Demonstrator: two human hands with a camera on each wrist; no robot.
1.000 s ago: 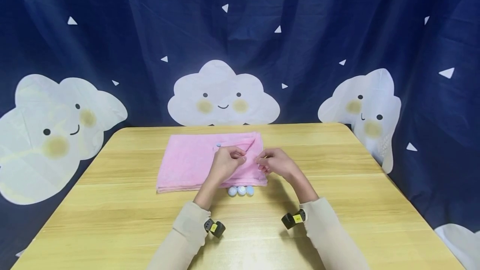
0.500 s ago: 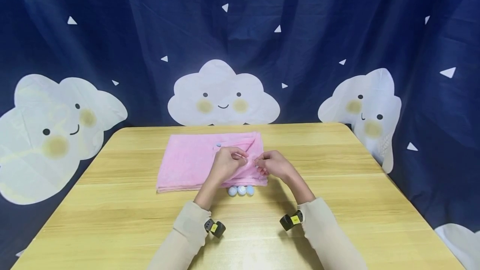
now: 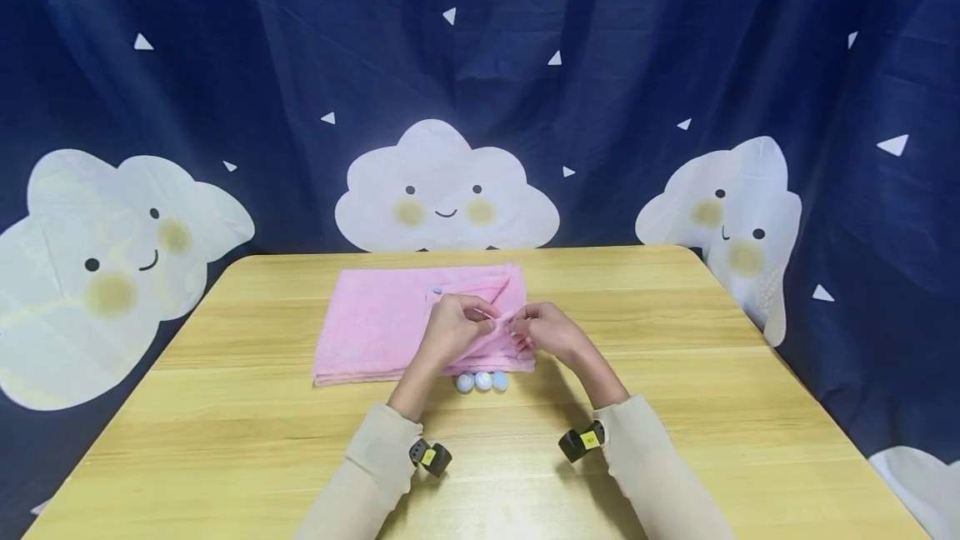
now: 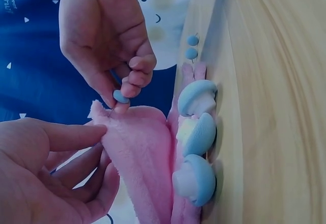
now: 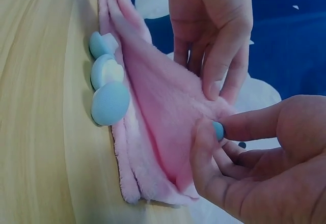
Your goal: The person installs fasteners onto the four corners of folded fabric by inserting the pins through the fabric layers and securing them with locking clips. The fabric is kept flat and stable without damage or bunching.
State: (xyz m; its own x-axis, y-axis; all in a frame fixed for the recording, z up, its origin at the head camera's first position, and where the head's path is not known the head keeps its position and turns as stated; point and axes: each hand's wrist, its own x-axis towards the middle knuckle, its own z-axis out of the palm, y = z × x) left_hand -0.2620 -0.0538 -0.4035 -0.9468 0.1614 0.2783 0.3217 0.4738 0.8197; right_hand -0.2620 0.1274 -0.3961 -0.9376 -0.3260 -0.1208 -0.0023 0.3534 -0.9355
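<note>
A folded pink plush cloth [image 3: 382, 315] lies on the table, one corner lifted between the two hands. My left hand [image 3: 452, 325] pinches that raised edge between thumb and fingers. Facing it, my right hand [image 3: 551, 329] holds a small blue round-headed pin [image 4: 120, 96] between thumb and forefinger, right at the edge of the cloth. In the right wrist view, the blue head [image 5: 218, 131] shows between the fingertips; the fingers and plush hide the rest of it.
Three blue mushroom-shaped pieces with white stems, one being this cap [image 5: 110, 103], lie along the cloth's near edge. Another small blue head [image 3: 437, 290] sits on the cloth farther back. The wooden table [image 3: 225, 440] ends at a dark blue curtain [image 3: 480, 23] with white clouds.
My right hand has shifted slightly left and my left hand slightly right, narrowing the gap between the fingertips. The cloth and mushroom-shaped pieces have stayed in place.
</note>
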